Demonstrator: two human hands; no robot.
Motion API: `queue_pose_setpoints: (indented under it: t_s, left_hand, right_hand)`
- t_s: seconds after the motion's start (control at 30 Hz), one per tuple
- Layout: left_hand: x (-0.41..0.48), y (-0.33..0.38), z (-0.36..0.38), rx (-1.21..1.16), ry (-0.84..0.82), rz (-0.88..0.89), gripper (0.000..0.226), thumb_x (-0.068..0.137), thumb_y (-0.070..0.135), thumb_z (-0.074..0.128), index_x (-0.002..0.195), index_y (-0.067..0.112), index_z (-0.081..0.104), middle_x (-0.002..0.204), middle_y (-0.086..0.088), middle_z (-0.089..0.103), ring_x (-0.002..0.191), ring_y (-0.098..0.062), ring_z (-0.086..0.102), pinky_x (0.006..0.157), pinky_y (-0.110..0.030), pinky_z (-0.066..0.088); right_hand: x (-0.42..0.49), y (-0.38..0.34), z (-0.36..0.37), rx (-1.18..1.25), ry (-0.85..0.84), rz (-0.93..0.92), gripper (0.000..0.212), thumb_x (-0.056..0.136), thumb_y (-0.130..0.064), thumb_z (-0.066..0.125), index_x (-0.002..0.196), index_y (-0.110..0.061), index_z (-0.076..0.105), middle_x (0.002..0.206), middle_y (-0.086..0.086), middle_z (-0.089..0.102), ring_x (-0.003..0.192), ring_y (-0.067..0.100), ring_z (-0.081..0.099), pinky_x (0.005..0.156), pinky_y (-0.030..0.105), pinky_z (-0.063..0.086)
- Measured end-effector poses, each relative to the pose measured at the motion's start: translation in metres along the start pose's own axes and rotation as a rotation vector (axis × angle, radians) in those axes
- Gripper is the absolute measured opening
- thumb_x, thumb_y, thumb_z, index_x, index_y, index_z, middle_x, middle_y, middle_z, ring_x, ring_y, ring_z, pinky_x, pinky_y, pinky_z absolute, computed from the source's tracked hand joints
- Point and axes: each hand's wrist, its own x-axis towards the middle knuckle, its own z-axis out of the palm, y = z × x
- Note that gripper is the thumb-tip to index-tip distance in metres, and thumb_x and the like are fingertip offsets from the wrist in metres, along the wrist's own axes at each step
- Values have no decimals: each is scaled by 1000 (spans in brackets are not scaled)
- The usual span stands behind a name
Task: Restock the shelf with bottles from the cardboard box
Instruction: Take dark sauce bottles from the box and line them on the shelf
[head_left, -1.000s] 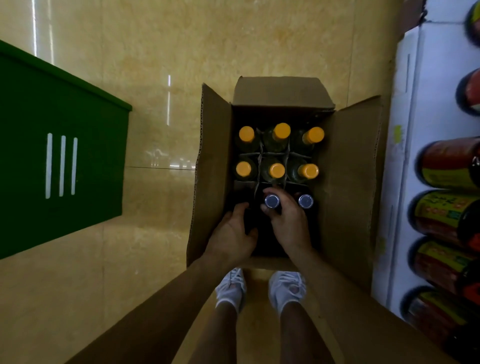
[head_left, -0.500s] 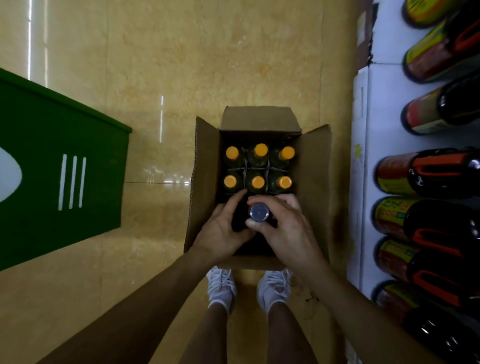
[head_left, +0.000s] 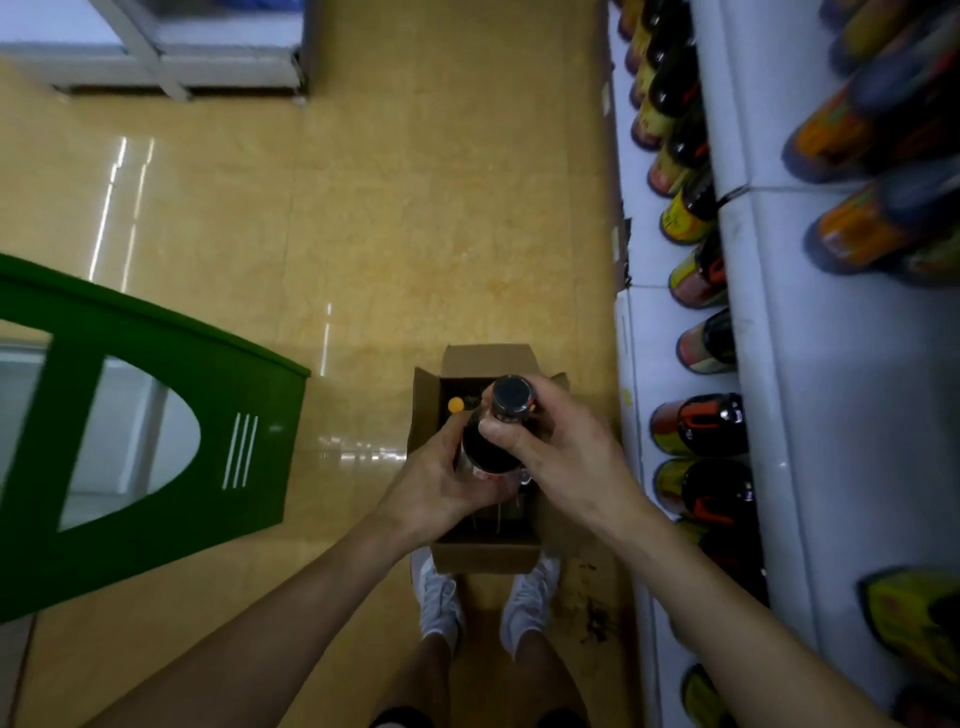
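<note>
1 dark bottle (head_left: 485, 448), writing illegible

Green panel (head_left: 156, 415), oval window, three white stripes: nine o'clock. White metal frame (head_left: 156, 57): eleven o'clock. White sneakers (head_left: 439, 603): six o'clock. Tan tiled floor (head_left: 415, 208): centre.

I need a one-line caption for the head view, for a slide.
The left hand and right hand hold a dark bottle above the open cardboard box, beside a white shelf of bottles.
</note>
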Motion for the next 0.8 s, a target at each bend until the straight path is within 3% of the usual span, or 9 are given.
queue_pose_setpoints:
  t_s: [0.1, 0.23, 0.37, 0.43, 0.57, 0.67, 0.8]
  left_hand:
    - [-25, 58, -20, 10, 16, 60, 59, 81, 44, 83, 129, 46, 50, 113, 22, 68, 100, 16, 60, 79, -12, 50]
    - [-64, 148, -49, -21, 71, 184, 57, 84, 32, 83, 132, 34, 53, 114, 13, 70, 93, 15, 64, 70, -7, 51]
    - [-108, 235, -75, -52, 107, 316, 54, 75, 42, 82, 123, 39, 57, 109, 14, 73, 95, 2, 70, 79, -23, 60]
    - [-127, 273, -86, -49, 119, 384, 57, 67, 50, 79, 120, 39, 59, 107, 15, 73, 94, 0, 71, 84, -30, 60]
    - [-157, 335, -103, -11, 125, 488, 48, 79, 34, 86, 119, 37, 61, 107, 16, 74, 93, 2, 71, 89, -35, 60]
    - [-175, 373, -114, 18, 107, 562, 47, 79, 40, 86, 119, 41, 60, 107, 18, 75, 94, 2, 71, 90, -38, 60]
    - [-196, 416, -121, 36, 69, 657, 44, 79, 42, 86, 115, 43, 61, 105, 16, 76, 95, -2, 73, 91, -41, 60]
  right_hand:
    - [-11, -61, -25, -20, 52, -39, 39, 84, -57, 64, 117, -37, 61, 112, -10, 68, 108, 7, 64, 93, 42, 56]
    - [-34, -153, -63, -50, 151, -122, 31, 94, -45, 66, 123, -38, 57, 114, -12, 68, 106, 1, 64, 90, 33, 57]
    - [-68, -240, -98, -110, 256, -216, 32, 95, -43, 64, 125, -37, 55, 114, -15, 66, 105, -4, 61, 86, 20, 51]
    - [-85, -278, -115, -151, 322, -265, 32, 96, -43, 63, 126, -37, 54, 114, -14, 65, 106, -2, 60, 87, 21, 50]
    - [-115, -339, -145, -194, 414, -336, 32, 96, -45, 61, 125, -47, 49, 115, -14, 65, 108, 2, 61, 90, 26, 51]
    - [-133, -374, -163, -218, 455, -385, 37, 96, -47, 60, 131, -43, 49, 114, -14, 66, 107, 4, 64, 90, 32, 54]
    - [-157, -407, -183, -239, 534, -422, 32, 94, -50, 61, 124, -45, 50, 111, -17, 68, 104, 2, 65, 91, 37, 56]
